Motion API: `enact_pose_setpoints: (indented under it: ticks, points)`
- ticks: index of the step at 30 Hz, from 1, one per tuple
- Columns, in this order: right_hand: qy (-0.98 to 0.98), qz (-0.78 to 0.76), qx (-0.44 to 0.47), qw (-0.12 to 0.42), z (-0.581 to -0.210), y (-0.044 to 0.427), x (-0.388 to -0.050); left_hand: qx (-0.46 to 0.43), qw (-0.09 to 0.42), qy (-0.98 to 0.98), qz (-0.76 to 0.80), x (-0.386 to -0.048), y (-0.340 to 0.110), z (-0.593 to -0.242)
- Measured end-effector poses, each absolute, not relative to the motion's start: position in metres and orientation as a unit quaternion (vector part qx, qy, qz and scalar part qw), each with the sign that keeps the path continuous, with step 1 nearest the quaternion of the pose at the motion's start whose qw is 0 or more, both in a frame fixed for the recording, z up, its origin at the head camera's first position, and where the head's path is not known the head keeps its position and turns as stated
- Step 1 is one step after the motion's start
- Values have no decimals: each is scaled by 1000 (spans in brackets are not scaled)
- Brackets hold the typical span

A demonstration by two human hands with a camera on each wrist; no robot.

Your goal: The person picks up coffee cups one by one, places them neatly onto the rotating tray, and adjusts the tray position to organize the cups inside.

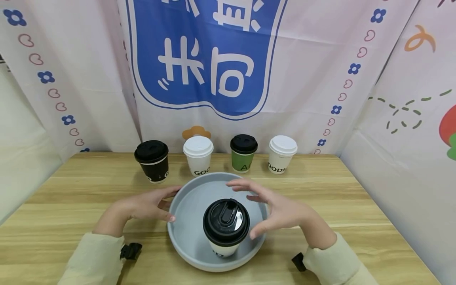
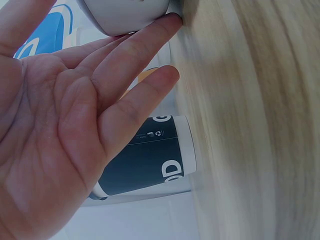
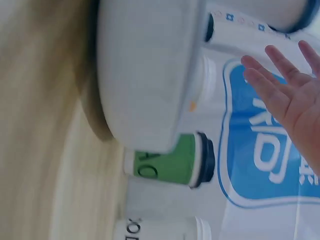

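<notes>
A round grey tray [image 1: 189, 237] lies on the wooden table, with a white paper cup [image 1: 224, 251] standing in it under a black lid [image 1: 226, 221]. My left hand [image 1: 147, 205] is at the tray's left rim, thumb by the edge and fingers against the outer side. In the left wrist view its extended fingers [image 2: 135, 97] reach the tray's lower wall [image 2: 127, 15]. My right hand [image 1: 281, 208] hovers over the tray's right side, beside the lidded cup, fingers spread and holding nothing. The right wrist view also shows those spread fingers [image 3: 285, 82] apart from the tray [image 3: 145, 75].
Behind the tray stand a black cup [image 1: 154, 168], a white cup [image 1: 198, 161], a green cup [image 1: 242, 160] and another white cup [image 1: 279, 160]. A printed cloth [image 1: 303, 79] hangs at the table's back edge. Bare wooden tabletop [image 1: 335, 194] shows on both sides.
</notes>
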State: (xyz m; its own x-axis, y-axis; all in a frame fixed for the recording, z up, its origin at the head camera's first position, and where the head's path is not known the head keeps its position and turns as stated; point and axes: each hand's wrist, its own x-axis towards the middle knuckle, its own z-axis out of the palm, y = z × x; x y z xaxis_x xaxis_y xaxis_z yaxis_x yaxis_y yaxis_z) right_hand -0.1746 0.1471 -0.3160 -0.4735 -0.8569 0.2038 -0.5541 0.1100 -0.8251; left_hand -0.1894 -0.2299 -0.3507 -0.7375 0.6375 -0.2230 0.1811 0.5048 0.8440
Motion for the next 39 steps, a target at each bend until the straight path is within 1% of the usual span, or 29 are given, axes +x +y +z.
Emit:
enact_pose_setpoints:
  ticks: [7, 16, 33, 39]
  points:
    - [738, -470, -477, 85, -303, 170, -183, 243, 266, 827, 432, -189, -229, -348]
    - [764, -475, -436, 12, -296, 197, -199, 244, 265, 827, 432, -191, -231, -350]
    - [812, -523, -251, -66, -310, 242, -237, 232, 274, 826, 434, -189, -229, -350]
    - [811, -543, -203, -78, -315, 249, -251, 231, 273, 829, 431, -189, -230, -349]
